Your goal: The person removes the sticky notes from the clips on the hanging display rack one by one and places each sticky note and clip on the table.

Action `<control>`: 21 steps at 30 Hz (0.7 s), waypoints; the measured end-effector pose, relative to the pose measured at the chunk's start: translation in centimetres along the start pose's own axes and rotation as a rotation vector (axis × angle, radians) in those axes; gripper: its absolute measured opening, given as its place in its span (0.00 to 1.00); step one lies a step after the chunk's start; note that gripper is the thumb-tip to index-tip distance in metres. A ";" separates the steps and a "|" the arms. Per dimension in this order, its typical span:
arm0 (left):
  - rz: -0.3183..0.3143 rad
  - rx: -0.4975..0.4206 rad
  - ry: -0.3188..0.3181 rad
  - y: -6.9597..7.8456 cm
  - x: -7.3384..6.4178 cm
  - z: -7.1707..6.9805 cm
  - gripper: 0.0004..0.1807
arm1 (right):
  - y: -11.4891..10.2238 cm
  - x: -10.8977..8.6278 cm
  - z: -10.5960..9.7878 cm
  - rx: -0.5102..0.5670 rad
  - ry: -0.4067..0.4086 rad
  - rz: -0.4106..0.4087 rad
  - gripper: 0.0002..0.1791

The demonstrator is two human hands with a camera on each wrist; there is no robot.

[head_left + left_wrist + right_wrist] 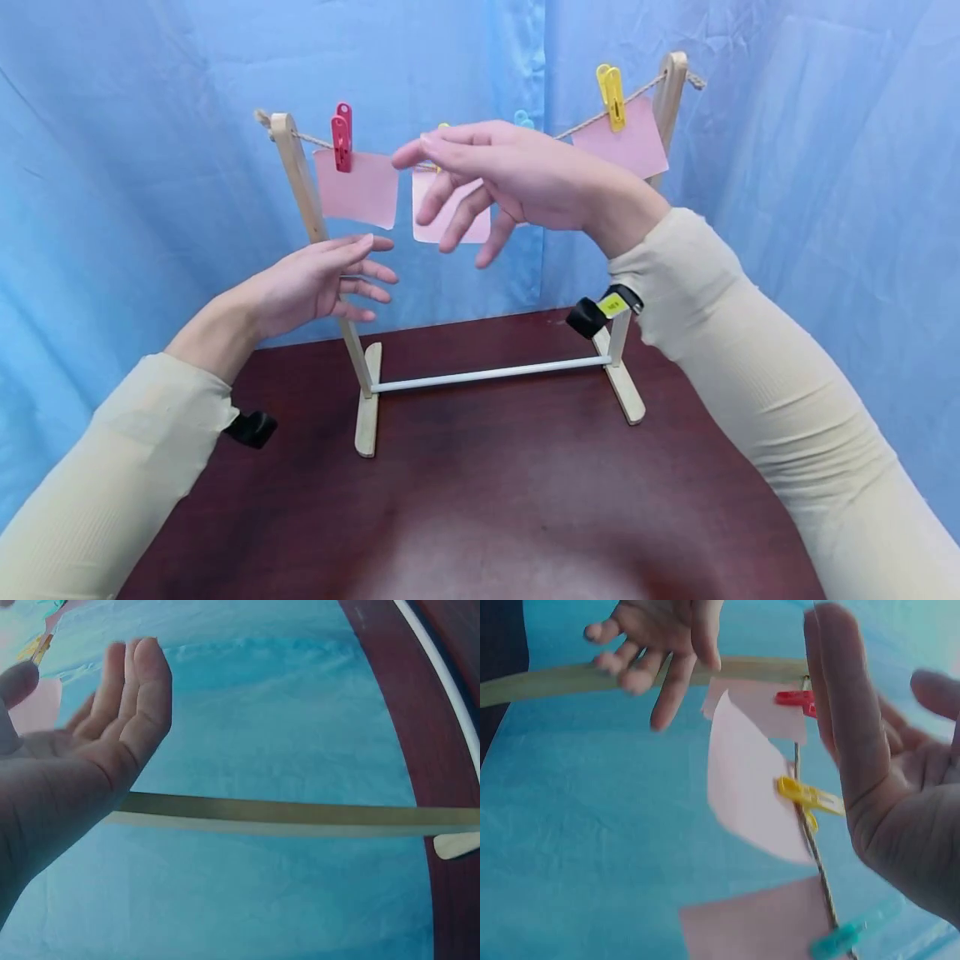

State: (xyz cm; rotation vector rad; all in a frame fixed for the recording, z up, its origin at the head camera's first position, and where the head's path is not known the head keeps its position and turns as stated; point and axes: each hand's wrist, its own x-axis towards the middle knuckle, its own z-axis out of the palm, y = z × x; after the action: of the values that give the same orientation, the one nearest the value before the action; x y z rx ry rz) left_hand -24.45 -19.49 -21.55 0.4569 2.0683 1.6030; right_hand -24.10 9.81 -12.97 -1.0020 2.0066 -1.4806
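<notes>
Both hands are raised in front of a small wooden rack, their fingers loosely spread and holding nothing. My left hand (315, 279) is beside the left post (298, 179), below a pink paper (356, 200) clipped by a red clothespin (342, 142). Higher up, my right hand (517, 171) partly covers the middle paper (426, 233) in the head view. The right wrist view shows that middle paper held by a yellow clothespin (810, 796), and another pink sheet (750, 922) at a teal clothespin (859, 930). A yellow clothespin (615, 96) clips the rightmost paper (622, 148).
A twine line (577, 127) runs between the posts. The rack's feet (367, 425) stand on a dark red table (465, 483), joined by a white rod (487, 374). Blue curtains (187, 125) hang behind and at both sides.
</notes>
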 end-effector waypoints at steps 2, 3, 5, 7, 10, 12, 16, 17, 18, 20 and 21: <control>-0.010 -0.021 0.019 0.1 0.2 0.0 0.35 | -0.3 0.8 0.1 0.017 0.023 0.007 0.26; -0.012 -0.027 0.025 0.1 0.2 0.0 0.35 | -0.4 1.2 0.2 0.021 0.031 0.011 0.26; -0.013 -0.042 0.035 0.1 0.3 0.1 0.37 | -0.6 1.8 0.4 0.030 0.042 0.024 0.26; -0.007 -0.055 0.043 0.0 0.5 0.2 0.38 | -0.7 2.3 0.5 0.039 0.051 0.039 0.26; 0.009 -0.083 0.051 -0.1 0.7 0.5 0.40 | -0.8 2.8 0.7 0.048 0.073 0.064 0.27; 0.018 -0.099 0.050 -0.2 0.9 0.7 0.41 | -0.9 2.9 0.8 0.046 0.088 0.088 0.29; 0.043 -0.126 0.036 -0.2 1.2 1.1 0.41 | -1.4 3.2 0.7 0.036 0.112 0.134 0.31; 0.055 -0.133 0.034 -0.2 1.2 1.1 0.41 | -1.5 3.2 0.7 0.035 0.118 0.140 0.31; 0.068 -0.141 0.031 -0.1 1.3 1.2 0.40 | -1.7 3.3 0.7 0.036 0.125 0.143 0.30; 0.100 -0.157 0.022 -0.1 1.4 1.2 0.37 | -1.9 3.4 0.6 0.038 0.138 0.146 0.30; 0.116 -0.167 0.017 -0.1 1.4 1.2 0.36 | -2.0 3.5 0.6 0.042 0.147 0.146 0.29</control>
State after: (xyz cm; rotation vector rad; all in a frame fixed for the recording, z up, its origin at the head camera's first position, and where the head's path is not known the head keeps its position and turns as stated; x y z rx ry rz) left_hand -24.95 -17.83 -22.09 0.5140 1.9311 1.8349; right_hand -25.33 6.42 -11.08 -0.7317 2.0918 -1.5483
